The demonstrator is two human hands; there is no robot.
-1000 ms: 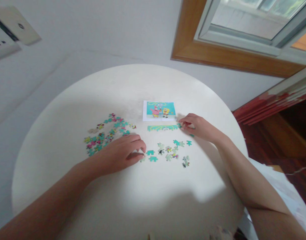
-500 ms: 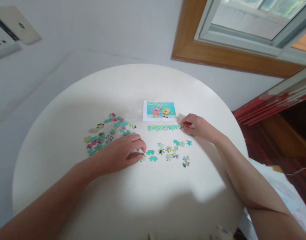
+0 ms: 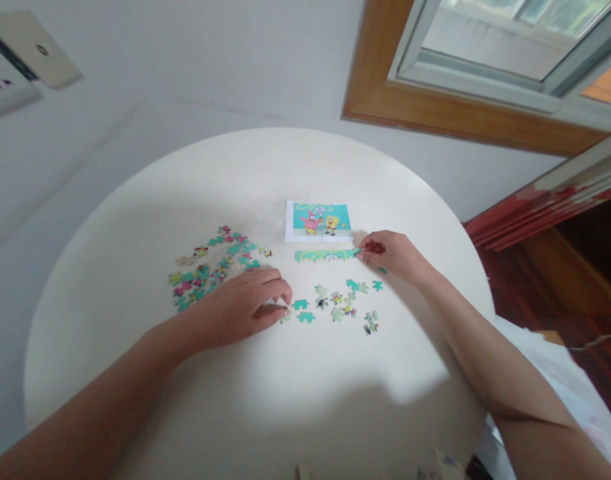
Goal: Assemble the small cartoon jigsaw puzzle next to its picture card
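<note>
My left hand (image 3: pixel 245 303) rests palm down on the round white table (image 3: pixel 135 220), its curled fingertips touching a pale jigsaw piece next to two teal pieces (image 3: pixel 303 311). My right hand (image 3: pixel 388 253) pinches a small piece against the right end of a joined teal strip of pieces (image 3: pixel 325 255). Just beyond the strip lies a small cartoon reference picture (image 3: pixel 318 221). A pile of loose pieces (image 3: pixel 210 267) lies left of my left hand. A smaller scatter of pieces (image 3: pixel 345 300) sits between my hands.
A white wall runs behind the table, with a wood-framed window (image 3: pixel 465 113) at the upper right. A switch plate (image 3: pixel 15 60) shows at the upper left. Dark wooden furniture with red cloth (image 3: pixel 560 220) stands to the right.
My right hand has closed its fingers tighter and slid a little toward the strip's right end. My left hand has stayed in place.
</note>
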